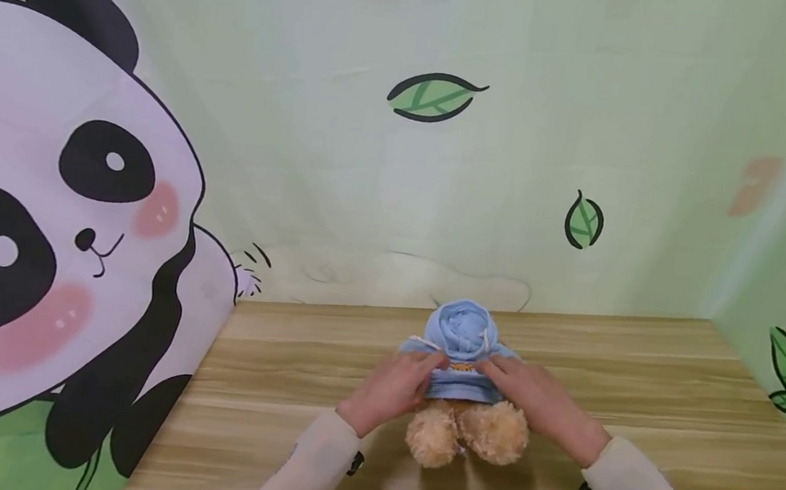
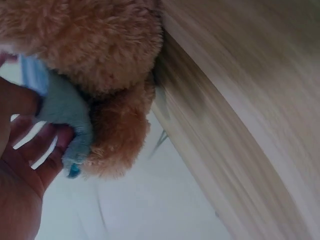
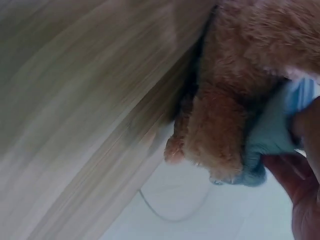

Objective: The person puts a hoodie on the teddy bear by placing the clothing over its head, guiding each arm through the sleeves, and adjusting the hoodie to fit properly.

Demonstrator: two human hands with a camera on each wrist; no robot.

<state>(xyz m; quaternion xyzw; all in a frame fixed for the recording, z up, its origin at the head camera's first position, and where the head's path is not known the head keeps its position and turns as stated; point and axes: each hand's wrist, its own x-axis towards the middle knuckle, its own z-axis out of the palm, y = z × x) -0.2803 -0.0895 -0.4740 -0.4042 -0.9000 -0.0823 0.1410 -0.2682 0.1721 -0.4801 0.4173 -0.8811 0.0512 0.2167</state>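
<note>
A tan plush teddy bear (image 1: 432,437) sits with both fluffy feet toward me. It has a small light blue hoodie (image 1: 462,388) on its upper body, with white drawstrings and a bunched hood (image 1: 460,325) where the head would show. On the left side, my left hand (image 1: 387,390) pinches the hoodie cloth (image 2: 65,107) between thumb and fingers, beside brown fur (image 2: 120,135) in the left wrist view. My right hand (image 1: 539,395) grips the opposite side; the right wrist view has its thumb and fingers on the blue cloth (image 3: 270,135). The bear's face is hidden.
The bear is on a wood-grain table (image 1: 287,411), near the middle. Behind it hangs a pale green backdrop (image 1: 326,189) printed with leaves and a large panda (image 1: 79,185) at left. The table's back edge runs just beyond the hood.
</note>
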